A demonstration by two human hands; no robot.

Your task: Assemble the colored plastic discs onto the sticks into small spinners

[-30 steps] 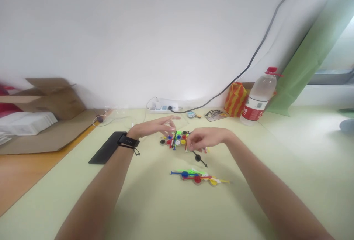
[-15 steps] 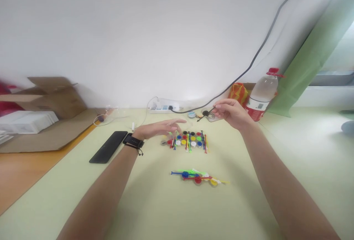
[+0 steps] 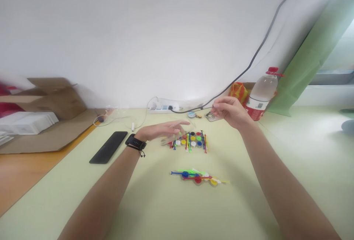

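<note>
1. Centre-left of the frame: a black, flat, rectangular slab [image 3: 108, 147]; just right of it, the left hand [image 3: 163, 130], index finger stretched out above the lower fingers; something clear shows there, but I can't tell whether they grip it.
2. Mid-frame: multicoloured round plastic discs in rows [image 3: 193, 139], thin arrows between them, long axes running up and down the frame; the left hand is nearer, over their left end.
3. Below them, lower centre: a loose pile of coloured plastic arrow spinners [image 3: 197, 179], lying mostly crosswise.
4. Right of centre: the right hand [image 3: 214, 108], fingertips pinched together on a thin dark stick [image 3: 207, 107] pointing left; rows lie below-left, pile below.
</note>
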